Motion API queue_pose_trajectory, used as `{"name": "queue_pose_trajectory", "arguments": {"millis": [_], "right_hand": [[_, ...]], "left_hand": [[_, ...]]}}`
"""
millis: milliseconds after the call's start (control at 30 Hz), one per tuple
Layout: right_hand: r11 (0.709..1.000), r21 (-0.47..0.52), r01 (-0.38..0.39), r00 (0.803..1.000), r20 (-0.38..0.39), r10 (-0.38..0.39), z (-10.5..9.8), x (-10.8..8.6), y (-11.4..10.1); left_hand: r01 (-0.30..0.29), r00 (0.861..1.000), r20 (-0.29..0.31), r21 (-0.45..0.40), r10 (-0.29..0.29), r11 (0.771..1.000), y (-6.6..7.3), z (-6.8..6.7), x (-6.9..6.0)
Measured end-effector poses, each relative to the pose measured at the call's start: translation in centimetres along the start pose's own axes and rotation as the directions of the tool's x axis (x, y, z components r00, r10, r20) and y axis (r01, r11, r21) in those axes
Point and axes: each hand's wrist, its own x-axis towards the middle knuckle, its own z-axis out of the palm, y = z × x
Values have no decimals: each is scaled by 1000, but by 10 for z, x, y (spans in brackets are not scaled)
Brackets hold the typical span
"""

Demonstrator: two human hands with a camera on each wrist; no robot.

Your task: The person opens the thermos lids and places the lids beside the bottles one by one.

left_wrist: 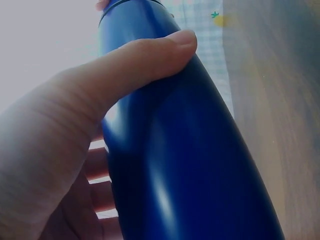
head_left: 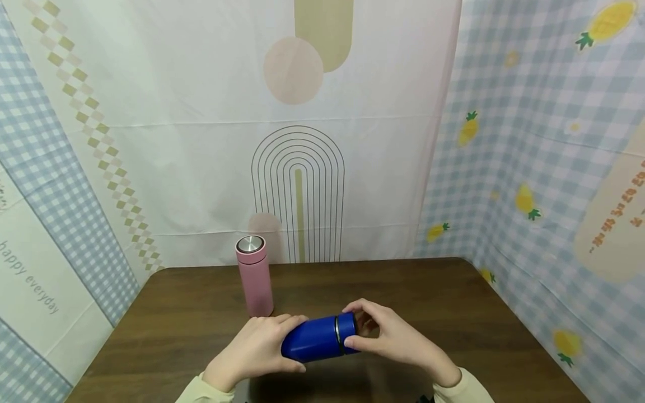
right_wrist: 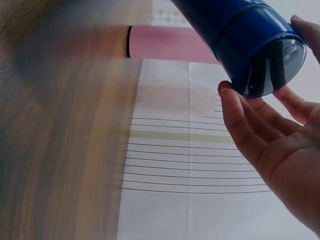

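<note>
A blue thermos bottle (head_left: 312,338) lies tilted nearly sideways above the table, its cap end to the right. My left hand (head_left: 257,347) grips its body; in the left wrist view the thumb (left_wrist: 145,60) lies across the blue side. The right hand (head_left: 395,338) holds the cap (head_left: 346,330) between thumb and fingers. From the right wrist, the cap's glossy dark end (right_wrist: 270,67) shows, with fingertips at its rim. Just behind the left hand, a pink thermos bottle (head_left: 258,288) with a steel-topped lid stands upright.
The dark wooden table (head_left: 428,296) runs back to a white patterned cloth (head_left: 201,168). Blue checked cloth with pineapples (head_left: 504,140) hangs on the right, and more checked cloth (head_left: 55,168) on the left.
</note>
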Motion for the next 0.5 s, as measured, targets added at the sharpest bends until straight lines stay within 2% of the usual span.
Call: {"name": "queue_pose_trajectory", "arguments": {"millis": [233,367,500], "right_hand": [[997,60,39,999,6,-40,0,-2,-1],[989,70,129,992,-4,-129,2,-2,-2],[968,91,233,972,3,-234,2,-1,-3]], "left_hand": [[5,1000,2,-9,-5,1000,-1,1,1],[4,1000,-14,3,-4,1000,0,0,0],[10,1000,-1,-15,-10,1000,0,-1,-1]]}}
